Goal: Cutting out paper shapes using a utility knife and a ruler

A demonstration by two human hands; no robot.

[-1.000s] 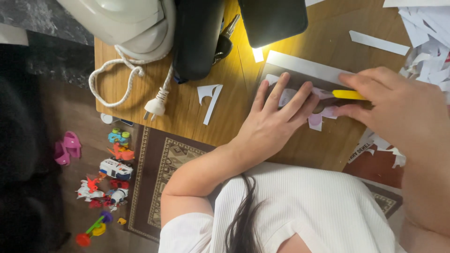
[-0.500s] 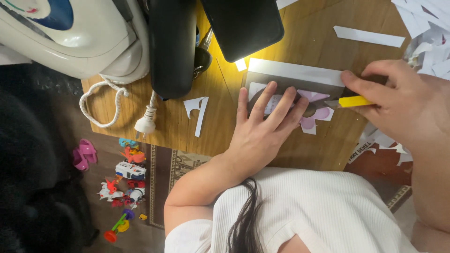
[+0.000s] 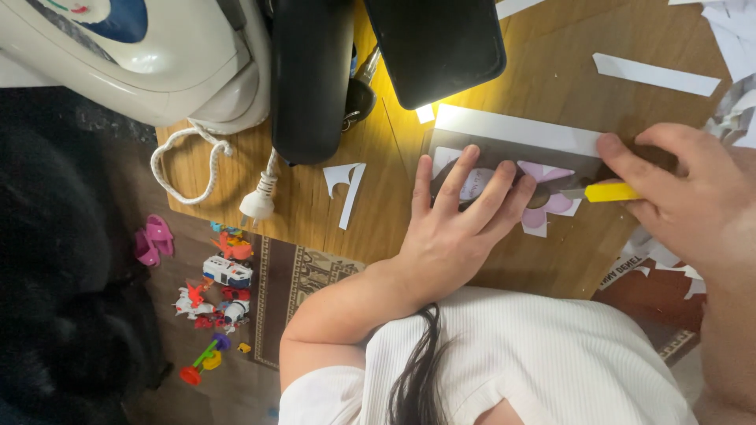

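With petal outlines partly cut, the pale pink paper flower sheet is pinned by the flat, spread left hand, while the yellow-handled craft knife is gripped in the closed fingers of the right hand; trimming appears unfinished.

Count for your bench: two hands in view, your left hand and your right hand. One yellow-handled cutter. One pink paper flower cutout. One grey cutting board. One black phone. One black case. One iron, with one white plug. One loose white paper cutout and one long white strip. One heap of scraps, pieces uncountable. Floor toys: several, exact number unclear.
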